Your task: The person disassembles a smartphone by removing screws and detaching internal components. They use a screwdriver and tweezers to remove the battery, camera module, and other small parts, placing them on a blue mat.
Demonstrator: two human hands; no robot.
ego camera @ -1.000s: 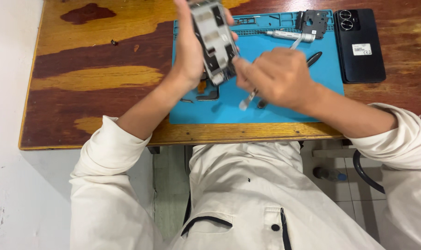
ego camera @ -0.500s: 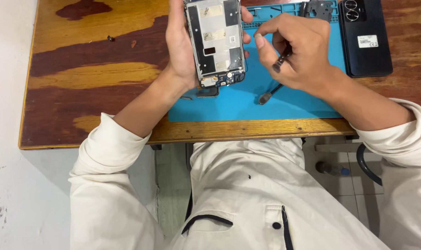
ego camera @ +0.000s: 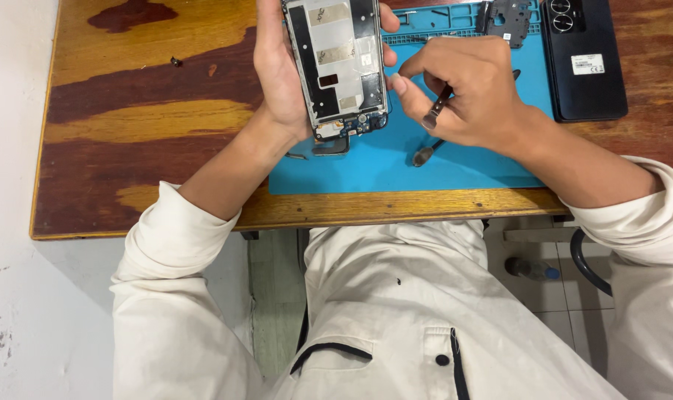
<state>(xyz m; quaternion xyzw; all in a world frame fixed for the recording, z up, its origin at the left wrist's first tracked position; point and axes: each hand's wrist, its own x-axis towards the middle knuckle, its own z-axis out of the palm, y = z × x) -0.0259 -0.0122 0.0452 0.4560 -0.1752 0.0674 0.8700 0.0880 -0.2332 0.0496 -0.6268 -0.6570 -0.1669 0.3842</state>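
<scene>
My left hand [ego camera: 277, 74] grips an opened phone frame [ego camera: 338, 63], held upright above the blue work mat [ego camera: 462, 167] with its bare inner side and small circuit board toward me. My right hand [ego camera: 470, 92] is closed around a thin metal tool [ego camera: 435, 111], its thumb tip next to the frame's right edge. A second metal spudger [ego camera: 425, 153] lies on the mat just under that hand.
A black phone back cover [ego camera: 582, 59] lies at the mat's right edge, with a dark inner plate [ego camera: 508, 18] beside it. The wooden table [ego camera: 144, 126] has a small dark screw [ego camera: 176, 62] on its left. A tiled floor and a chair base show below.
The phone frame has been raised and turned to face me squarely. My right hand has shifted from over the mat's middle up to the frame's right side, tool still in its fingers.
</scene>
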